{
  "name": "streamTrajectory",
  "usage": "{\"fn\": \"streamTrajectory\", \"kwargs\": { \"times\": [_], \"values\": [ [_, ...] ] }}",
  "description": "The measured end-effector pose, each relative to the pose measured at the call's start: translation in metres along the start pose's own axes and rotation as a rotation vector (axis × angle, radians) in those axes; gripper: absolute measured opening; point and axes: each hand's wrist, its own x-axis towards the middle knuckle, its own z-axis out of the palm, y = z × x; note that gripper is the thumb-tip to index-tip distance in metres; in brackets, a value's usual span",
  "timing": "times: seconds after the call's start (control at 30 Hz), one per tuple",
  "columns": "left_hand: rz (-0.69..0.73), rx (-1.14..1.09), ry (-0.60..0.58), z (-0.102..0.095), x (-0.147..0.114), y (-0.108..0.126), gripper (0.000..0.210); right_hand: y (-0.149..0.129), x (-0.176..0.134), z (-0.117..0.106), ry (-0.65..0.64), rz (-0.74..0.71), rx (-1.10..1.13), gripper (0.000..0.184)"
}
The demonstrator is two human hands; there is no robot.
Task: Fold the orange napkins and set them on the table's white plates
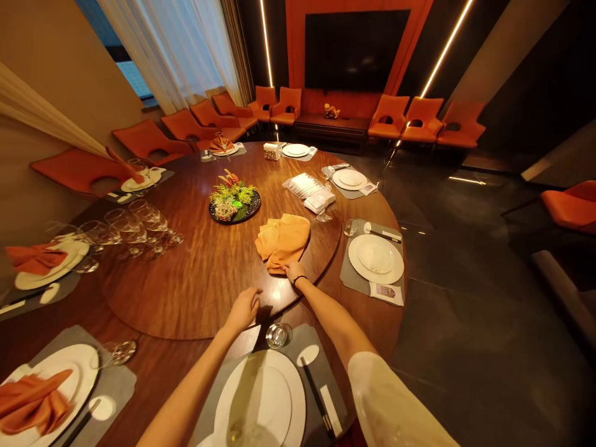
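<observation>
Right hand was reaching out over the wooden turntable, fingers closed on the near edge of the orange napkin stack. Left hand was loosely open, holding nothing, resting at the turntable's rim just above the glass and white plate.

We've got soft matt orange cloth napkins under our right hand, sitting on the glossy, smooth round wooden turntable; glossy white china plate just below our left hand.
</observation>
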Motion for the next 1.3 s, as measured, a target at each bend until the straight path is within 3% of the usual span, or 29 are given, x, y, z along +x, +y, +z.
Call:
{"fn": "streamTrajectory", "kwargs": {
  "times": [0.17, 0.23, 0.3, 0.4, 0.5, 0.63, 0.7, 0.77, 0.87, 1.0, 1.17, 1.3],
  "values": [
    [0.051, 0.038, 0.293, -0.010, 0.106, 0.026, 0.053, -0.026, 0.032, -0.048, 0.099, -0.187, 0.112, 0.024],
    [-0.002, 0.016, 0.304, -0.025, 0.148, 0.040, 0.047, -0.041, 0.051, -0.077, 0.127, -0.287, 0.178, 0.022],
    [-0.068, -0.006, 0.296, -0.042, 0.182, 0.049, 0.027, -0.054, 0.069, -0.110, 0.180, -0.393, 0.261, 0.020],
    [-0.149, -0.010, 0.347, -0.071, 0.215, 0.053, 0.020, -0.071, 0.088, -0.164, 0.321, -0.490, 0.347, 0.019],
    [-0.126, -0.108, 0.371, -0.094, 0.225, 0.061, 0.024, -0.090, 0.091, -0.211, 0.420, -0.564, 0.405, 0.018],
    [0.197, -0.335, 0.405, -0.113, 0.210, 0.093, 0.044, -0.135, 0.066, -0.254, 0.373, -0.730, 0.369, 0.021],
    [0.255, -0.312, 0.447, -0.125, 0.195, 0.109, 0.052, -0.161, 0.045, -0.269, 0.354, -0.817, 0.282, 0.021],
    [0.253, -0.280, 0.461, -0.145, 0.179, 0.115, 0.043, -0.181, 0.027, -0.284, 0.343, -0.883, 0.151, 0.018],
    [0.273, -0.212, 0.510, -0.191, 0.153, 0.112, 0.024, -0.192, 0.010, -0.301, 0.292, -0.916, -0.095, 0.011],
    [0.288, -0.005, 0.639, -0.266, 0.110, 0.105, 0.033, -0.182, -0.007, -0.314, 0.340, -0.814, -0.270, 0.010],
    [0.295, 0.306, 0.650, -0.342, 0.030, 0.102, 0.036, -0.180, -0.061, -0.333, 0.420, -0.750, -0.294, 0.012],
    [0.188, 0.511, 0.570, -0.385, -0.041, 0.073, 0.032, -0.189, -0.109, -0.360, 0.352, -0.814, -0.188, 0.018]
  ]
}}
